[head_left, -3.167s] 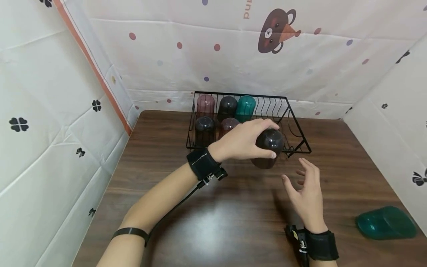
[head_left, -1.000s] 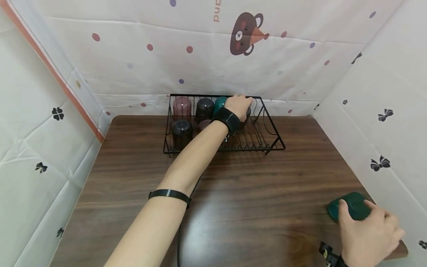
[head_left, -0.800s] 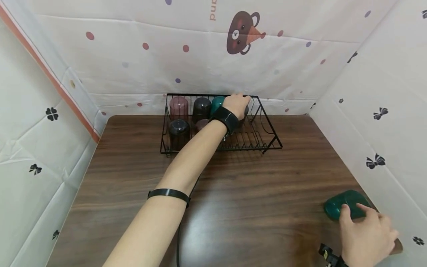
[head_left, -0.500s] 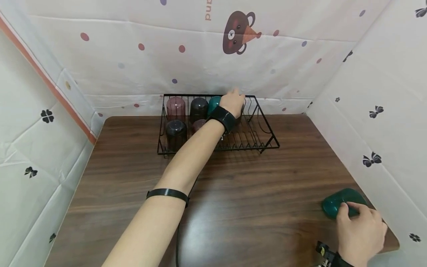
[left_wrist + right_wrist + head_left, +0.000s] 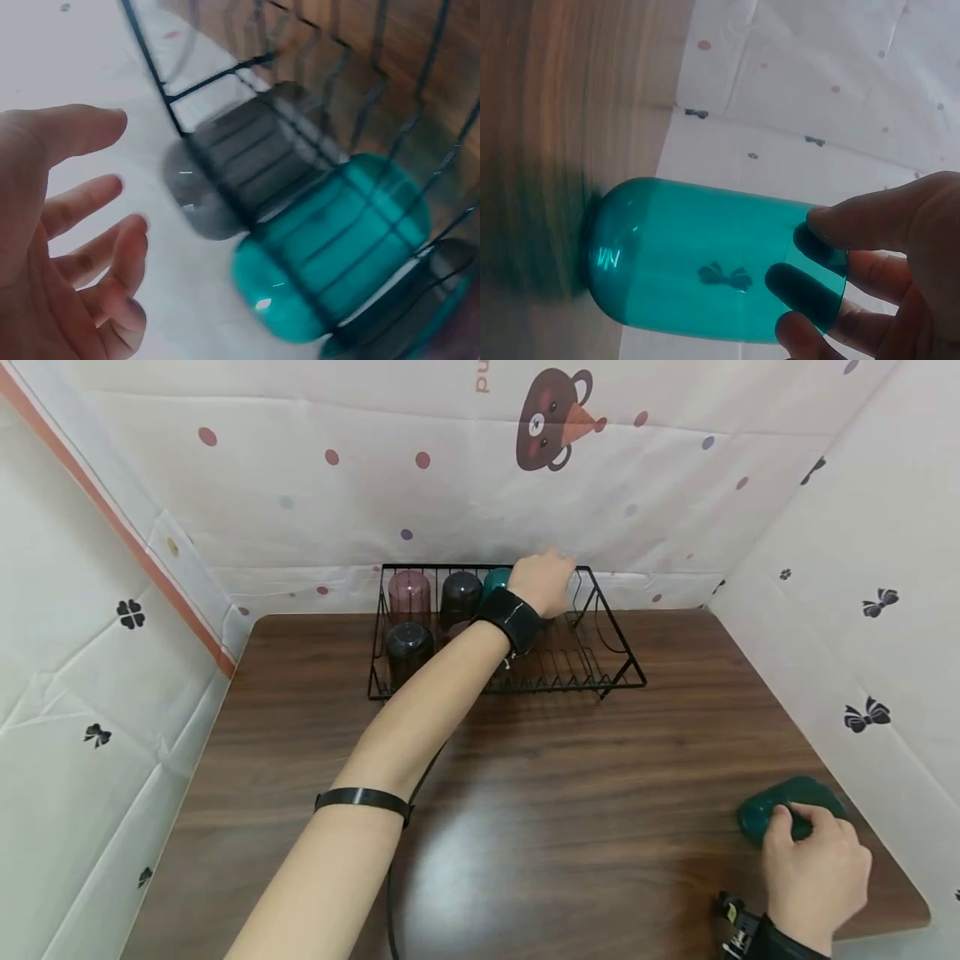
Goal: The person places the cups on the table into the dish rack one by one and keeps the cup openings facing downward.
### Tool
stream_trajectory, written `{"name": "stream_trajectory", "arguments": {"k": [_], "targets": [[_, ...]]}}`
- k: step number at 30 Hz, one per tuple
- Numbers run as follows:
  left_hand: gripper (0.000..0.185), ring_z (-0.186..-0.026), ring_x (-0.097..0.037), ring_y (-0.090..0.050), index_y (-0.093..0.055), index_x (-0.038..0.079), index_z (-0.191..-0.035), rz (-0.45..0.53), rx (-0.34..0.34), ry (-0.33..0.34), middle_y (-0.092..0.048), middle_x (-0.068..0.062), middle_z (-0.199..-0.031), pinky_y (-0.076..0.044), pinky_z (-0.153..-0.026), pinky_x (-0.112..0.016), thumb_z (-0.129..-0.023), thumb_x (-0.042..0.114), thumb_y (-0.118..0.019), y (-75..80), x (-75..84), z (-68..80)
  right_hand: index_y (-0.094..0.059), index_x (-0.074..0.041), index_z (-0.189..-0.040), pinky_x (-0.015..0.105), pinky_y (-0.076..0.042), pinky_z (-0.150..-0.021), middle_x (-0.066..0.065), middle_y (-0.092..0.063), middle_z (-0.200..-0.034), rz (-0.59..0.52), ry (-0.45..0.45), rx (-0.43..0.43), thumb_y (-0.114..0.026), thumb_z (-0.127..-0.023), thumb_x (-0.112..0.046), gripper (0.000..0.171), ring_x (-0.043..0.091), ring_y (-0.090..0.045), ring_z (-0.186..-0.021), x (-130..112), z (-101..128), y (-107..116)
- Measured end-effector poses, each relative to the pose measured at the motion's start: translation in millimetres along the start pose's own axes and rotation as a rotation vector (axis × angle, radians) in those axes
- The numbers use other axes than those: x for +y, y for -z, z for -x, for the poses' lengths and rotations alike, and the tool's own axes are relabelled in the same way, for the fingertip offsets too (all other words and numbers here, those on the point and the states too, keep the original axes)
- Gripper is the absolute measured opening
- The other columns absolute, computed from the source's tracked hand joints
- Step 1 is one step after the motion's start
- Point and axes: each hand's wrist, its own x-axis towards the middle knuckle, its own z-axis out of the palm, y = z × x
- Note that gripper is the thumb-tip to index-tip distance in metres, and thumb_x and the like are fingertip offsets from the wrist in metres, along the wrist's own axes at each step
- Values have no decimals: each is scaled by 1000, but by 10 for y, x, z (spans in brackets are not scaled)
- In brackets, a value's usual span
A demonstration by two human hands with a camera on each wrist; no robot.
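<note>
Teal cup [image 5: 712,259] lies on its side at the table's [image 5: 540,793] right edge; right hand [image 5: 813,868] fingers [image 5: 855,221] curl round its open end. Left hand [image 5: 542,581], arm stretched out, hovers over the wire rack [image 5: 622,652], fingers [image 5: 82,206] loosely spread, gripping nothing, beside a dark cup [image 5: 232,180].

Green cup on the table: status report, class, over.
Right hand gripping green cup lying on table. Left hand open by rack. Nothing blocking.
</note>
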Motion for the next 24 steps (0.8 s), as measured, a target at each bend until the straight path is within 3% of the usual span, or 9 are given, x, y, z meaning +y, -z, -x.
{"name": "stream_trajectory", "arguments": {"k": [4, 10, 18, 24], "targets": [[50, -122, -20, -59, -50, 22, -149, 5, 7, -76, -53, -2, -147, -53, -98, -36, -102, 38, -55, 204, 53, 157, -62, 6, -130, 75, -38, -91, 34, -55, -132, -8, 5, 15, -51, -103, -24, 42, 55, -45, -124, -80, 16, -26], [43, -107, -11, -60, -55, 27, -138, 30, 13, -202, -56, 4, -135, -53, -88, -28, -101, 48, -56, 362, 192, 547, -66, 4, -127, 74, -40, -86, 32, -59, -129, -40, 82, 74, -53, -104, -23, 37, 52, -49, -118, -225, 93, -93], [39, -103, -6, -57, -59, 31, -130, 104, 5, -423, -56, 9, -125, -50, -82, -24, -98, 53, -59, 318, 455, 1177, -67, 1, -128, 70, -40, -76, 29, -62, -123, -84, 169, 112, -56, -104, -22, 36, 49, -51, -107, -437, 155, -167], [39, -106, -4, -57, -59, 33, -130, 130, -53, -622, -57, 11, -127, -49, -85, -20, -98, 55, -60, 254, 638, 1685, -69, 4, -123, 65, -39, -67, 29, -64, -116, -94, 220, 135, -59, -102, -19, 33, 47, -53, -98, -561, 188, -196]]}}
